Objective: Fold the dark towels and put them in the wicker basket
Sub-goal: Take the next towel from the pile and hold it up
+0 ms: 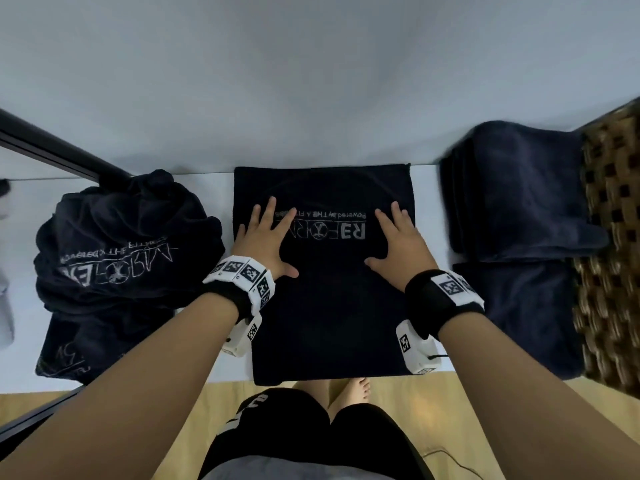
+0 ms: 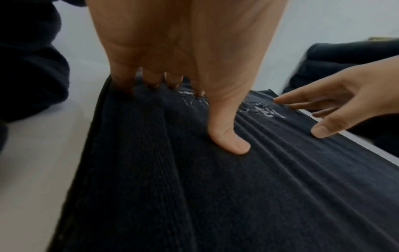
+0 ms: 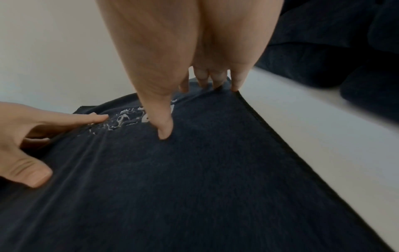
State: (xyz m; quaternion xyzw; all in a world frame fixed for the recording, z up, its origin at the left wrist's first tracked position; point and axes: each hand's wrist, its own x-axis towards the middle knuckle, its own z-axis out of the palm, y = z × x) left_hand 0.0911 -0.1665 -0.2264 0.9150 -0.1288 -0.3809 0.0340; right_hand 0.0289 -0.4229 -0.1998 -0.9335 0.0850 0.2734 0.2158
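A dark towel (image 1: 329, 306) with a grey printed logo lies flat in the middle of the white table (image 1: 427, 181), reaching from the wall to the near edge. My left hand (image 1: 265, 233) presses flat on its left part with fingers spread. My right hand (image 1: 398, 237) presses flat on its right part near the edge. In the left wrist view the left fingers (image 2: 228, 138) rest on the towel (image 2: 215, 187). In the right wrist view the right fingers (image 3: 165, 129) lie on the cloth (image 3: 194, 187). The wicker basket (image 1: 609, 244) stands at the far right.
A crumpled heap of dark towels (image 1: 121, 244) sits left of the flat one, over another flat towel (image 1: 69, 348). Folded dark towels (image 1: 519, 195) are stacked at the right, next to the basket. A black bar (image 1: 52, 147) runs at the left.
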